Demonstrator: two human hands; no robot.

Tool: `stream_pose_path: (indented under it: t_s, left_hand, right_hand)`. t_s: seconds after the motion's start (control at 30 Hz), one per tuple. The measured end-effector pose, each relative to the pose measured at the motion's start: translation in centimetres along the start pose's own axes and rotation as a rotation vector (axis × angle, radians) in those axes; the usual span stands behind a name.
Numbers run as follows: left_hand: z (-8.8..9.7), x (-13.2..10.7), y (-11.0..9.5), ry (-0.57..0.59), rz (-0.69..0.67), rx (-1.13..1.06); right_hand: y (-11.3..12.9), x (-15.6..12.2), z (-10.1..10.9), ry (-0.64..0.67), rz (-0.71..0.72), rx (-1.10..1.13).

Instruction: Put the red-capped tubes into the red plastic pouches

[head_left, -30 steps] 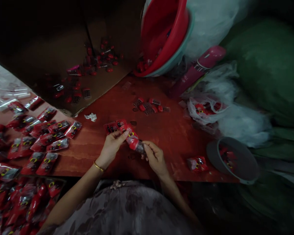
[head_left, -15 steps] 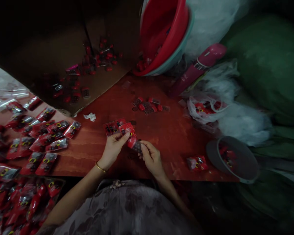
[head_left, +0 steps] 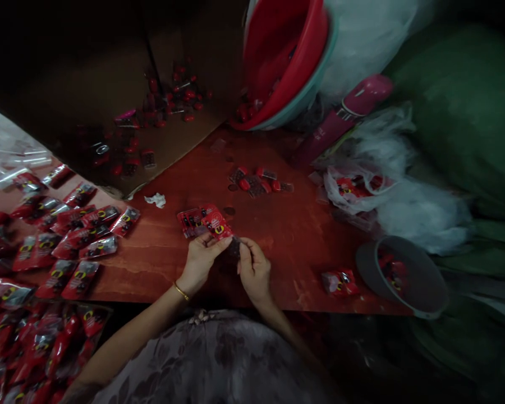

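Red packet (head_left: 214,219), pale-printed, yellow-marked (lettering unreadable), left hand (head_left: 201,259) pinching it, right hand (head_left: 253,272) pinching dark item (head_left: 234,246)

Lighting dim; deep shadow fills the carton (head_left: 122,90); faint glare marks the wrapped packets (head_left: 99,247); outer edges appear stretched, blurred.

Left hand (head_left: 200,261) near right hand (head_left: 255,272), fingers (head_left: 252,247) bent

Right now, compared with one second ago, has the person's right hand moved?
Yes: the right hand has shifted to the left, farther from the grey tub.
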State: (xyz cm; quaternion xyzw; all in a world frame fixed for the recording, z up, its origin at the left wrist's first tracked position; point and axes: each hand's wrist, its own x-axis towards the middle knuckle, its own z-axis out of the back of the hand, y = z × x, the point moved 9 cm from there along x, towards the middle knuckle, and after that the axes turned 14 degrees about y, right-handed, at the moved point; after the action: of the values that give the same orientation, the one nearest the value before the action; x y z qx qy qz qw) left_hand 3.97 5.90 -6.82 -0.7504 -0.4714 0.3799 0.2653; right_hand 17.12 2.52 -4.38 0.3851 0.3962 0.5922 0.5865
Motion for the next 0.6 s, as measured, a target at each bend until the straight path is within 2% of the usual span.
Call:
stream_pose_path:
  t_s: [0.1,0.2,0.3,0.4,0.53,0.6]
  left_hand:
    - [-0.1,-0.1,0.5,-0.016,0.011,-0.04]
    - [-0.4,0.1,1.0,0.014,0.061,-0.059]
    - [-0.8,0.5,0.4,0.056,0.037,-0.055]
    - [-0.8,0.5,-0.4,0.047,-0.014,-0.048]
    - [-1.6,0.2,1.0,0.111,0.085,0.029]
    - [-1.7,0.0,1.2,0.107,0.083,0.047]
  right_hand:
    - [0.0,0.1,0.0,-0.027,-0.023,-0.022]
    - [-0.2,0.5,-0.9,0.028,-0.057,0.064]
    - [-0.4,0.6,-1.0,0.007,-0.065,0.131]
    - [-0.5,0.6,-1.0,-0.006,-0.059,0.177]
    - [0.1,0.6,-0.2,-0.093,-0.034,0.092]
    - [0.4,0.9,0.0,-0.096,-0.025,0.054]
